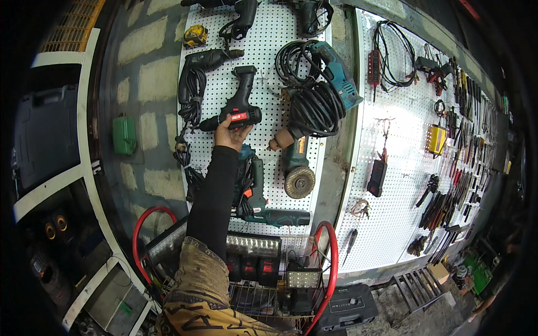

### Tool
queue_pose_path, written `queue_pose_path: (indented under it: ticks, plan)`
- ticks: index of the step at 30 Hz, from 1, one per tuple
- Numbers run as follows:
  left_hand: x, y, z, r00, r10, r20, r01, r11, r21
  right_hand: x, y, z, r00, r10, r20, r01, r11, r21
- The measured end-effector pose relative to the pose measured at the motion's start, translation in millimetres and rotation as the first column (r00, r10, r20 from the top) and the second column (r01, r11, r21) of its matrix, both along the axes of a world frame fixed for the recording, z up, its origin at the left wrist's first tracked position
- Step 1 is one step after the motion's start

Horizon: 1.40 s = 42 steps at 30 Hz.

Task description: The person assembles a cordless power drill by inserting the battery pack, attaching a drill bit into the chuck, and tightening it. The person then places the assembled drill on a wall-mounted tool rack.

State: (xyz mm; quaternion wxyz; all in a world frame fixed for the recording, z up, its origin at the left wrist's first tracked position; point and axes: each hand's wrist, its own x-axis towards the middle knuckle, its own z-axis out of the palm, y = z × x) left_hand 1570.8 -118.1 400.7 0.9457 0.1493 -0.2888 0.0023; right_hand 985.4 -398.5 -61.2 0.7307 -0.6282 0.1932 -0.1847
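Note:
My left hand (231,134) reaches up to the white pegboard (263,92), its arm in a black undersleeve and a patterned yellow-brown sleeve. Its fingers are closed around the underside of a black cordless drill (245,106) with a red label. The drill is upside down, handle up and chuck to the left. Whether a hook also bears it I cannot tell. Left of it hangs a corded drill (204,60). On the right are a teal corded power tool (339,78) with a coiled black cable and an angle grinder (298,182). My right hand is out of view.
Below the pegboard stands a wire cart with red tube handles (330,269), holding work lights (253,244). A teal power tool (274,217) hangs just above. A second pegboard (358,235) with many hand tools is on the right. A black case (348,307) lies on the floor.

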Motion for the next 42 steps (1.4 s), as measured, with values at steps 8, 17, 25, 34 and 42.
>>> queue_pose_path:
  ticks: [8,17,25,34,42]
  plan:
    - [4.2,-2.6,0.3,0.999,0.020,-0.031,-0.020,1.000,0.001,-0.6,1.4,-7.0,0.999,0.031,0.022,-0.031,1.000,-0.002]
    - [1.2,-3.3,-0.3,0.997,0.048,-0.057,-0.048,0.999,0.002,-5.3,-1.0,-11.1,0.999,0.049,-0.025,-0.049,0.999,-0.008]
    - [1.1,-1.7,0.5,0.996,0.013,-0.086,-0.012,1.000,0.006,-5.6,-2.7,-16.4,0.998,0.031,-0.047,-0.030,0.999,0.022]
    - [3.7,0.0,0.0,0.994,-0.021,-0.107,0.020,1.000,-0.009,-3.5,2.0,-19.5,0.995,-0.004,-0.100,0.005,1.000,0.016]
    - [-4.0,-0.1,2.7,0.987,-0.016,-0.162,0.016,1.000,-0.007,-2.3,12.4,-2.8,0.998,0.019,-0.065,-0.015,0.998,0.056]
